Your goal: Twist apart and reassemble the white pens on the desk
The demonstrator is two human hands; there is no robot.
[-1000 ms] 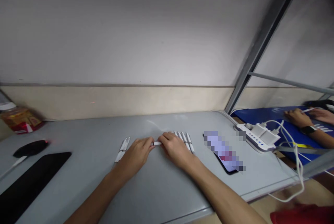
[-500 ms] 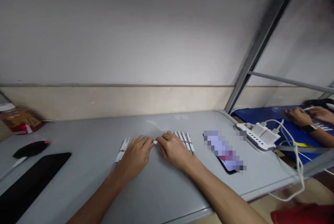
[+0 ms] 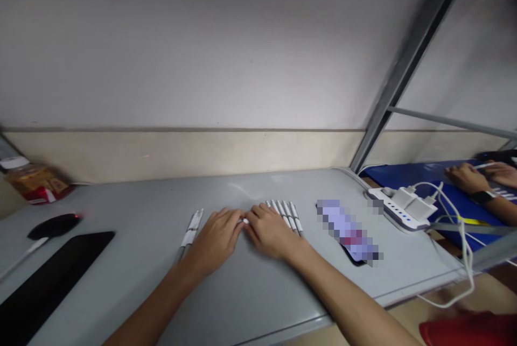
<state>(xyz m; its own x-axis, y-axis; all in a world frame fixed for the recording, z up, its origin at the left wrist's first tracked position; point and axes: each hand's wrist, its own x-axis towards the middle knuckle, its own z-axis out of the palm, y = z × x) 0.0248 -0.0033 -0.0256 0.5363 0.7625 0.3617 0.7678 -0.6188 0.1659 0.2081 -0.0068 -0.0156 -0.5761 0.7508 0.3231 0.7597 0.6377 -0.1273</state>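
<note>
On my feed the left hand (image 3: 216,238) and the right hand (image 3: 271,230) meet fingertip to fingertip at the middle of the table (image 3: 258,292). Both are curled narrow and pinch a pen (image 3: 245,220) between them. Only a short white bit shows in the gap and the fingers cover the rest, so I take it for a pen like the others rather than know it. It sits low, at or just above the tabletop.

Just right of the right hand lies a row (image 3: 288,216) of white pens, side by side and touching, with the knuckles close against its near end. Left of the left hand lies a pair (image 3: 189,233) of the same, parallel. Further right are a phone (image 3: 350,233) and a power strip (image 3: 399,209), whose cable (image 3: 464,260) hangs off the table edge. At far left are a mouse (image 3: 54,225), a black slab (image 3: 52,276) and a jar (image 3: 34,182). A co-worker's hands (image 3: 468,178) are well apart at far right.

The risks, as I judge them:
- The grip is a fingertip pinch on something thin and smooth, so a slip could drop it, and it could roll.
- The right hand sits so near the row that a small sideways shift could nudge those pens out of line.
- A wider sweep of that forearm could catch the phone.
</note>
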